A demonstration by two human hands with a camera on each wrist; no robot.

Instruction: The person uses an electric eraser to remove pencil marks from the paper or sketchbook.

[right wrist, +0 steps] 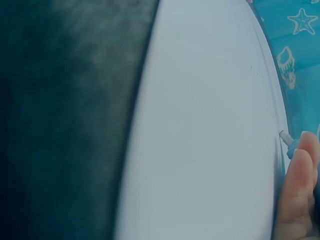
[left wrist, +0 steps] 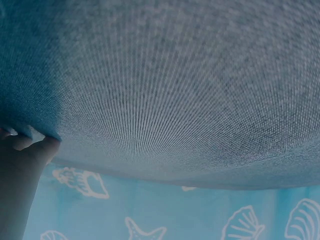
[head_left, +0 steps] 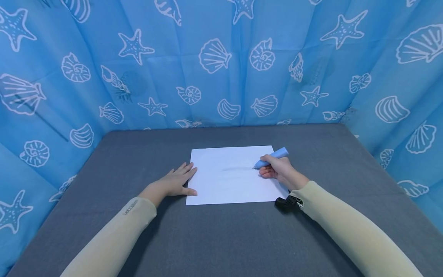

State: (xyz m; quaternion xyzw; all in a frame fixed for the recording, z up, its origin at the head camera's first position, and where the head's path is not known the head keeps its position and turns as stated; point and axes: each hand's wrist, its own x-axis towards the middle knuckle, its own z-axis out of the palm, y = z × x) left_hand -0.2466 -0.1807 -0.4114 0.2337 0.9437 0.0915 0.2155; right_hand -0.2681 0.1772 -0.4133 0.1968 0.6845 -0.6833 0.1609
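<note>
A white sheet of paper [head_left: 225, 188] lies on the grey cloth-covered table. My right hand [head_left: 278, 169] pinches a thick light-blue marker [head_left: 280, 152] over the sheet's right part, its narrow tip pointing left at the paper. Faint greyish streaks cross the sheet left of the tip. In the right wrist view, the marker's pale tip [right wrist: 286, 136] shows beyond the fingertips [right wrist: 301, 165]. My left hand [head_left: 176, 181] rests at the paper's left edge, fingers spread, fingertips and thumb on the sheet. Only part of the left hand [left wrist: 25, 155] shows in its wrist view.
Grey cloth [head_left: 221, 238] covers the table around the paper. A blue curtain [head_left: 235, 84] with white shells and starfish hangs behind the table and along both sides. A black strapped device [head_left: 288, 203] sits at my right wrist, by the sheet's lower right corner.
</note>
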